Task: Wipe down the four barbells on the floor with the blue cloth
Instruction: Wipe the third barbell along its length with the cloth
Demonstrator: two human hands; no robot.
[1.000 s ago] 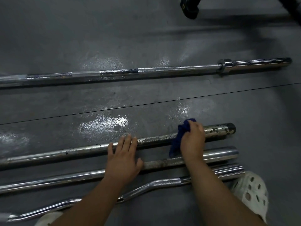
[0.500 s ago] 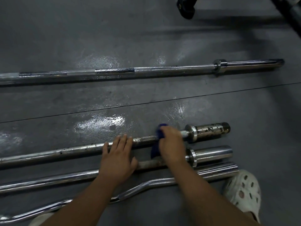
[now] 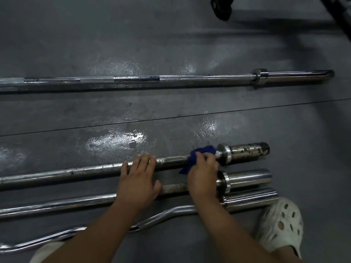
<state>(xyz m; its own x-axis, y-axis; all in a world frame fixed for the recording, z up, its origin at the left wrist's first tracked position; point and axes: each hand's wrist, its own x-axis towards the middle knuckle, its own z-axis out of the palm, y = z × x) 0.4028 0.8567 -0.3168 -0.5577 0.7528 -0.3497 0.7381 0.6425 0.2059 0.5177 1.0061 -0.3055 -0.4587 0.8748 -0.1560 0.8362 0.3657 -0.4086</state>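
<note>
Four barbells lie on the dark floor. A long bar (image 3: 171,79) is farthest from me. Closer, a rusty spotted bar (image 3: 85,170) runs left to right. Below it lie a shinier straight bar (image 3: 57,205) and a curved chrome bar (image 3: 167,213). My right hand (image 3: 203,171) grips the blue cloth (image 3: 201,151) around the rusty bar's shaft, just left of its collar. My left hand (image 3: 138,179) rests flat with straight fingers on the same bar, to the left of the cloth.
A white perforated shoe (image 3: 281,224) stands at the lower right beside the bar ends. Black equipment feet (image 3: 221,7) sit at the top right. A floor seam (image 3: 171,118) crosses between the far bar and the near ones.
My right hand slid the cloth left off the rusty bar's sleeve onto the shaft, then back right up to the collar. My left hand stayed pressed on the bar.
</note>
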